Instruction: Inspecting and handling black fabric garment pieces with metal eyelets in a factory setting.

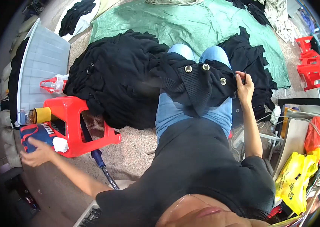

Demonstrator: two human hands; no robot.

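Note:
A black knit garment [197, 81] with ribbed edging and several shiny round buttons lies across my lap. At its right end, my right hand [245, 90] is closed in a pinch on a small, slim dark tool [245, 78], whose exact kind I cannot make out. Far to the left, my left hand [39, 152] is stretched out with its fingers apart and nothing in it. It is beside a dark blue bag [37, 135] that lies against a red plastic stool [69, 121]. Whether the fingers touch the bag is unclear.
A big heap of black garments [111, 75] lies left of my knees, with more black clothing [247, 56] on the right. Beneath spreads a green sheet [137, 19]. A grey plastic bin [43, 60] stands at left; a yellow bag [294, 181] and red stools [311, 70] are at right.

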